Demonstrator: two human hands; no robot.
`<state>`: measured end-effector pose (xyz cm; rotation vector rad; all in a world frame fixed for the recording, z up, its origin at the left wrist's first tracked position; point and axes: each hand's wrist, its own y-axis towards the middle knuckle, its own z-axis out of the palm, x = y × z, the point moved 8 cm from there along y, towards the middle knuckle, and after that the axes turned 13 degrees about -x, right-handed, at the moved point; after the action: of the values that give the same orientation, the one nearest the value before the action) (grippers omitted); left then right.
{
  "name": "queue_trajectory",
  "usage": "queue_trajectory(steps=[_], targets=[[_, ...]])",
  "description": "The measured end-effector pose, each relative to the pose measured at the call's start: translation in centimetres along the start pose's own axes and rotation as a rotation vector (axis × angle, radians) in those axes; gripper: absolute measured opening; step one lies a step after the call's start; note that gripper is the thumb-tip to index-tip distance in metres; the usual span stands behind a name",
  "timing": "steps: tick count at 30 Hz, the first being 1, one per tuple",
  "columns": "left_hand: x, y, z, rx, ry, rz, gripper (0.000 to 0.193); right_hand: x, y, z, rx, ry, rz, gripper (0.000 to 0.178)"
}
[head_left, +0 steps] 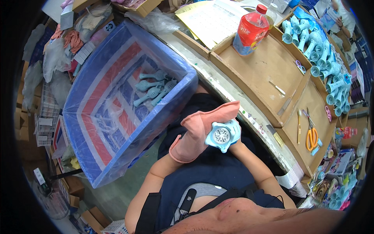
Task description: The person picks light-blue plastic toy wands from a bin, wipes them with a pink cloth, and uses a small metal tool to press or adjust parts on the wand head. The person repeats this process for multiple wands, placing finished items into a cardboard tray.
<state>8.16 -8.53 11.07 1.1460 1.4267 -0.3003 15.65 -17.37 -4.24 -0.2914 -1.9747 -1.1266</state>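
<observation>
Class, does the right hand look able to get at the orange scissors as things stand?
Probably not immediately: the right hand holds the blue piece, though the orange scissors lie uncovered in the cardboard tray.

Bright, fairly even light falls on the desk (pixel 220 84), with deeper shadow beneath its near edge. Clear plastic (pixel 107 125) in the blue bin (pixel 132 152) catches pale glints. The held light-blue piece (pixel 223 135) looks sharp; toward the black circular rim, straight edges bend and detail softens.

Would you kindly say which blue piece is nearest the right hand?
The piece with the round grille, held in the right hand; all others are farther away.
</observation>
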Motion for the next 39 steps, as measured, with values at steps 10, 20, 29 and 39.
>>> queue_trajectory(steps=[10, 20, 29, 39], targets=[[5.8, -0.1, -0.9, -0.269, -0.256, -0.340, 0.030, 3.4, 1.4, 1.9, 0.696, 0.425, 0.948, 0.038], [8.8, -0.5, 3.2, -0.230, -1.243, -0.926, 0.057, 6.0, -0.6, 1.5, 0.481, 1.010, 1.268, 0.059], [7.2, 0.6, 4.6, -0.100, -1.202, -0.753, 0.051, 5.9, -1.4, -0.5, 0.337, 0.970, 1.245, 0.061], [9.1, -1.1, 3.6, -0.313, -0.955, -0.711, 0.059, 2.9, -3.0, -0.1, 0.088, 1.299, 1.448, 0.046]])
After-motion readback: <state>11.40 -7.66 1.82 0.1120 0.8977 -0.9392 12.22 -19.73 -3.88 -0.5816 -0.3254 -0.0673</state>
